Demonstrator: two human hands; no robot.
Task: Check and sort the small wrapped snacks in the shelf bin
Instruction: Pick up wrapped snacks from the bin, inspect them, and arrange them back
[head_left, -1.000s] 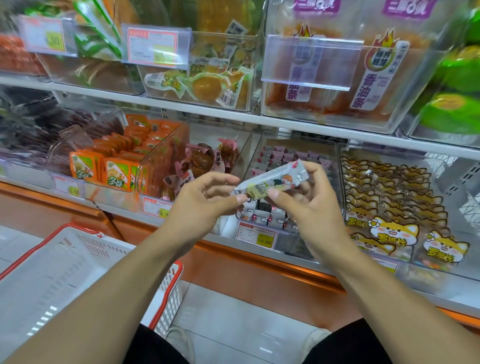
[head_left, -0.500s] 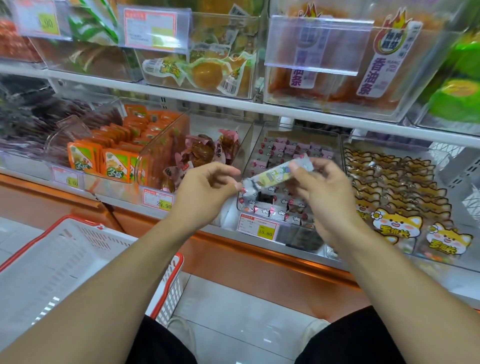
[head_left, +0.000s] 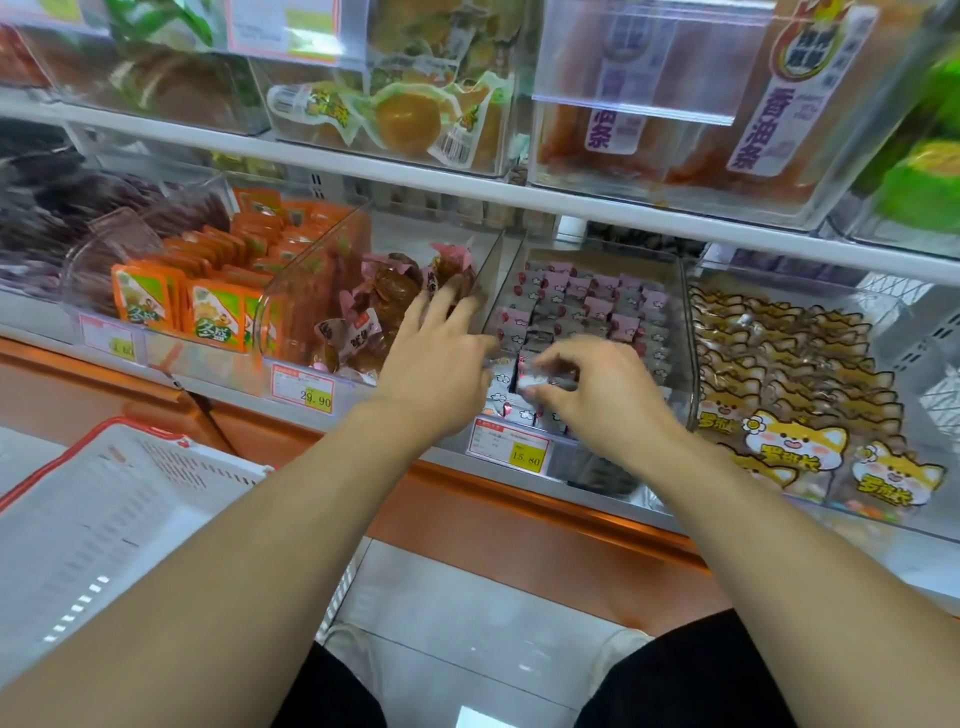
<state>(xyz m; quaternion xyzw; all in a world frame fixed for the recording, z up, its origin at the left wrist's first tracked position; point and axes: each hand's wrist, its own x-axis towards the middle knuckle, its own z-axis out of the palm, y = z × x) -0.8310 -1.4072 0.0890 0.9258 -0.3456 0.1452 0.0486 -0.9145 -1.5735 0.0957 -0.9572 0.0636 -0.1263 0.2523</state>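
Where fingers curl: snack under right hand

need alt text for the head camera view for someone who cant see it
A person's right hand pinches a small silver wrapped snack over a clear plastic shelf bin of pink-and-grey snack packets, while the left hand hovers open beside it. Neighbouring bins hold orange packets and cat-shaped yellow packets; a white basket with red rim sits lower left.

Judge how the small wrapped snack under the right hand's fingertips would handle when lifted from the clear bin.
The small wrapped snack is pinched by the right hand fingertips alone, so it is probably light. Its glossy film wrapper looks likely to be slippery and crinkly. Flat and blocky like its neighbours in the clear bin, it should not roll.
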